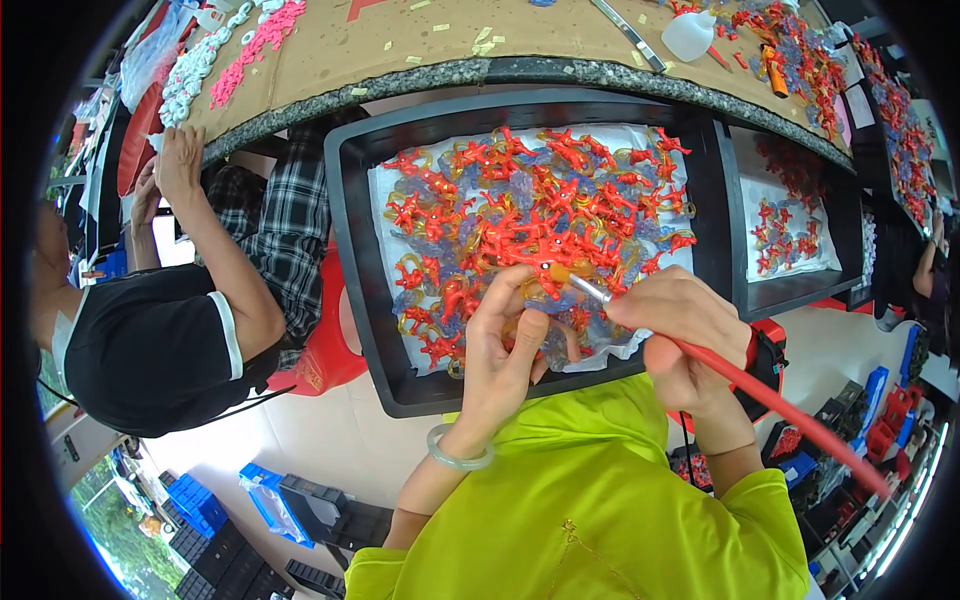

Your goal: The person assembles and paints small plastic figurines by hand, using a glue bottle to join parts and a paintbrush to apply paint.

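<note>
My left hand (506, 335) pinches a small red star-shaped plastic piece (548, 278) over the black tray (352, 250). My right hand (683, 332) grips a long red-handled paintbrush (780, 405); its metal ferrule and tip reach the piece. The tray holds a white sheet piled with several red star-shaped pieces (530, 205) mixed with clear bluish ones. A pale green bangle (455, 458) sits on my left wrist. My lap is covered by a lime-green garment (590, 500).
A second black tray (795, 225) with more red pieces sits to the right. A brown worktable (480, 45) lies beyond, with a white bottle (690, 33) and pink and white parts. A person in black (150, 340) works at left. Crates stand on the floor.
</note>
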A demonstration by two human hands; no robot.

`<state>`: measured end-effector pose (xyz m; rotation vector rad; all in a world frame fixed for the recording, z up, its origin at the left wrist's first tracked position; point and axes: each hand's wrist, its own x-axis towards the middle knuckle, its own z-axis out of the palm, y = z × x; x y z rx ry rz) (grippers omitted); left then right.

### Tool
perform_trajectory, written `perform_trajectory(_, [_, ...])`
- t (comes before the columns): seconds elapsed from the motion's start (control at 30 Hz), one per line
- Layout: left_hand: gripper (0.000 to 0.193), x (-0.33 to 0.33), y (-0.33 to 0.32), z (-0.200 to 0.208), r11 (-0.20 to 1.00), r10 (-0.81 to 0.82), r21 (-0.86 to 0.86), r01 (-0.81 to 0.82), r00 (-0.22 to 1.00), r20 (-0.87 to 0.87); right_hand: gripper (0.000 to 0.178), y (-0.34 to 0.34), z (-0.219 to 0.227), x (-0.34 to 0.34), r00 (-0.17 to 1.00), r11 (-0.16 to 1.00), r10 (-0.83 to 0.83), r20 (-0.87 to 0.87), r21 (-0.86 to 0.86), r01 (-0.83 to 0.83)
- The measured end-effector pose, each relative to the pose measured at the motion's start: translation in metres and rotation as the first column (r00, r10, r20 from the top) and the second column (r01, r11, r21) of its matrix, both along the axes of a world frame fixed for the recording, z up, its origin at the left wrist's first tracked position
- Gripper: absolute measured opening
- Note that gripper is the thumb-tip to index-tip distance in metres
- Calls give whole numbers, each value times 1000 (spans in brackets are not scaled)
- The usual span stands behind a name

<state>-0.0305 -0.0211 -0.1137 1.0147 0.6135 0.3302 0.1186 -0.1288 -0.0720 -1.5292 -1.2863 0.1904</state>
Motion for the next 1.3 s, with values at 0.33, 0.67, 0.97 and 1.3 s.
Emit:
perform_trajectory(0.33, [41,-2,0,-7,998,14,-63,-13,1000,2,41,2,1,-5,999,999,20,-33,-40,-22])
perform_trajectory(0.67, [40,3,0,4,1000,26,-5,-27,998,-56,31,3,3,-6,996,995,-11,93,-100,20])
perform_trajectory(0.97, [36,2,0,1,999,18,41,-16,999,-39,23,0,7,3,978,995,70,-197,-56,-83])
perform_trajectory(1.3, [30,6,1,3,1000,17,6,-17,1000,6,19,5,-3,9,991,996,54,-122,-61,-62])
